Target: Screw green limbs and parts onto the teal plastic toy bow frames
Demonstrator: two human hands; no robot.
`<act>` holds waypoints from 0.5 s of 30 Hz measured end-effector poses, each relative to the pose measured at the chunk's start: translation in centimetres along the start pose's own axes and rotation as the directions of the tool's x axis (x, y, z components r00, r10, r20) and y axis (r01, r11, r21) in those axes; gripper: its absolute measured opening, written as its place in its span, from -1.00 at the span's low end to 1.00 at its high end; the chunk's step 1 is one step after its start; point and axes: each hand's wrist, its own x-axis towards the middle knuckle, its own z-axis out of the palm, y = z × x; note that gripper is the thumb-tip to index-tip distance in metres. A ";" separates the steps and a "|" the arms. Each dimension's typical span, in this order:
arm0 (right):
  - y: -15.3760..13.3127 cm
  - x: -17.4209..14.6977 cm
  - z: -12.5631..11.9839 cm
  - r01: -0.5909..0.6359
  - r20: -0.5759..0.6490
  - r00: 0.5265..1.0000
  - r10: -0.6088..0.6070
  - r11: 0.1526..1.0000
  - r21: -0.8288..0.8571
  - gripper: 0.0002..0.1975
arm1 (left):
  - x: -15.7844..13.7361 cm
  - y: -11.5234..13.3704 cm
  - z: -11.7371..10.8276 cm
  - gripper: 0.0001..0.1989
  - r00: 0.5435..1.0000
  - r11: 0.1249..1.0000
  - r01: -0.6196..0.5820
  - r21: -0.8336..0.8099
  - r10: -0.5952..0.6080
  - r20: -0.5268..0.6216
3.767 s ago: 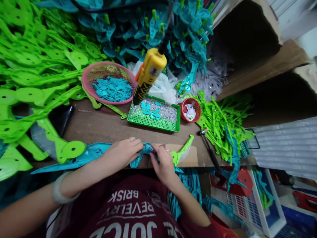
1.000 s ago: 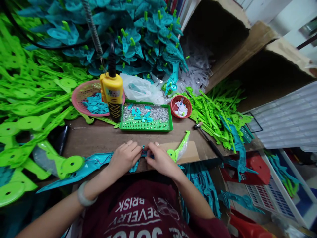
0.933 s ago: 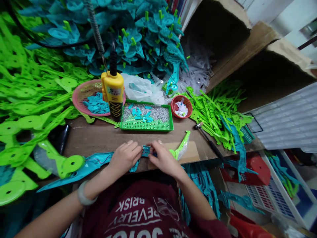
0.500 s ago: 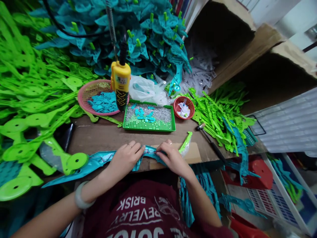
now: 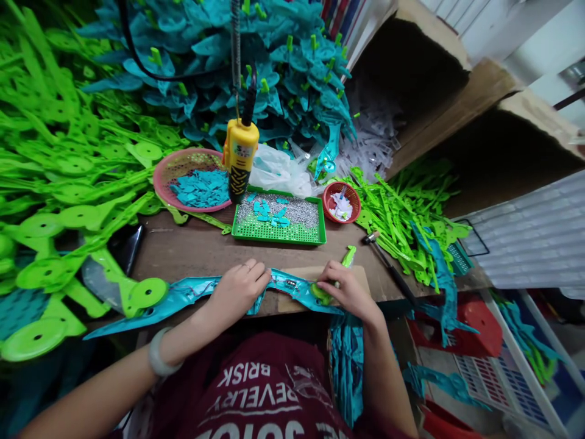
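Fingers [image 5: 259, 277] of the left hand [image 5: 242, 286] are curled in a grip on the blue part [image 5: 278, 278], lying along the table [image 5: 183, 241] edge. Right hand [image 5: 347, 289] is bunched pretty narrow over the green part [image 5: 320, 293]; can't tell if it's gripped. Yellow driver [image 5: 239, 155] dangles, blocking bits of the pink basket [image 5: 161, 174] and tray [image 5: 286, 240].

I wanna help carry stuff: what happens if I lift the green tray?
The green tray might feel heavy for its size, since silvery bits cover much of it. Low and broad, it probably won't tip if pushed, but tilting could spill the bits.
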 end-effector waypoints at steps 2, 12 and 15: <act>1.1 -1.0 -1.3 -0.027 0.027 0.999 0.029 0.998 -0.049 -0.79 | 0.0 0.0 0.0 -0.89 1.000 1.000 0.001 -0.003 -0.001 0.004; -5.7 -0.4 0.0 0.020 -0.275 0.954 -0.120 0.939 -0.343 -0.54 | 0.1 -0.2 -0.1 -0.87 0.998 0.999 -0.033 -0.013 0.033 0.056; -8.0 2.1 4.2 0.038 -0.080 0.992 -0.094 0.849 -0.526 -0.50 | 0.2 -0.2 -0.3 -0.90 0.997 0.999 -0.038 -0.010 0.038 0.066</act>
